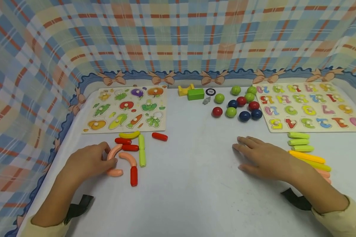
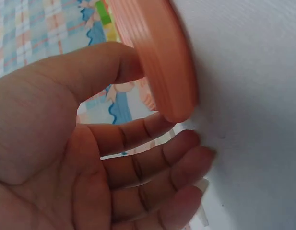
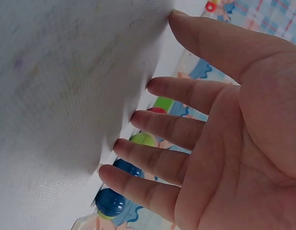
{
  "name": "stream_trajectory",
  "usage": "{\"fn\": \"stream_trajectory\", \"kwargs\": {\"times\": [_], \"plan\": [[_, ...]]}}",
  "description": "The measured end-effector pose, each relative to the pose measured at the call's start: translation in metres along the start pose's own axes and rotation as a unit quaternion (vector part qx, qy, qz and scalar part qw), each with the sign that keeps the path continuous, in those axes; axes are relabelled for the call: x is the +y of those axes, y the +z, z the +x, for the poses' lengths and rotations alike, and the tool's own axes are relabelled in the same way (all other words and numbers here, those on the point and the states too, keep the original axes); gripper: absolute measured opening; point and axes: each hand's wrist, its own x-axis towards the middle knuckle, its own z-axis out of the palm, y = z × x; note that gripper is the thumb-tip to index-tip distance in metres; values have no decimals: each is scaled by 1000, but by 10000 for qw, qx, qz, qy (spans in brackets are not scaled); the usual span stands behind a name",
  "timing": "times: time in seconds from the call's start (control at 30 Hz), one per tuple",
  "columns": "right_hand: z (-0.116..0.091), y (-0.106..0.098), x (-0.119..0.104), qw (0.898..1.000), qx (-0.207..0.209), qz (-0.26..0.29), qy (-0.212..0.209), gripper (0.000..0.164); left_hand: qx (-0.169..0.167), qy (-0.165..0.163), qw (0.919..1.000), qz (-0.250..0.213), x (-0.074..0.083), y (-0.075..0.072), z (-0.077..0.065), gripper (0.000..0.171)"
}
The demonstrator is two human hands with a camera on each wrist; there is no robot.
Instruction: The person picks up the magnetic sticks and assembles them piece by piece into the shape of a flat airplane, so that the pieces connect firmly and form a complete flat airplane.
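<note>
At the table's left, my left hand pinches a curved pink stick between thumb and index finger. The left wrist view shows this pink stick close up, with the thumb against it and the other fingers loosely bent below. A short pink piece lies just under the thumb. Beside it, another curved pink stick meets a red stick end to end. On the right, my right hand rests on the table holding nothing; its spread fingertips are at the white surface.
Red, yellow and light green sticks lie near the left hand. Behind them is a vegetable puzzle board; a number puzzle board is at right. Several coloured balls and a green block sit at the back. More sticks lie right.
</note>
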Motion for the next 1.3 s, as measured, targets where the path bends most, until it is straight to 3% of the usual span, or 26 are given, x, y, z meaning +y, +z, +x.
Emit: {"fn": "stream_trajectory", "kwargs": {"times": [0.33, 0.43, 0.67, 0.93, 1.07, 1.17, 1.3], "plan": [[1, 1, 1, 10000, -43, 11, 40, 66, 246, -152, 9996, 63, 1, -2, 1, 29], [1, 1, 1, 10000, -18, 26, 31, 66, 241, -118, 9994, 218, 1, -3, 0, 35], [1, 1, 1, 10000, 54, 13, 1, 65, 160, 318, 9977, 585, 1, 0, 2, 52], [1, 2, 1, 9999, 124, -24, -10, 65, 254, 120, 9973, 678, 8, -9, -5, 48], [2, 2, 2, 9999, 144, -88, -31, 65, 776, 636, 9935, 539, 27, -10, -11, 40], [2, 2, 2, 9998, 151, -114, -26, 65, 1221, 1206, 9844, 400, 54, -7, -10, 29], [3, 3, 1, 9998, 159, -101, -18, 64, 1454, 1891, 9698, 503, 97, 2, 1, 24]]}}
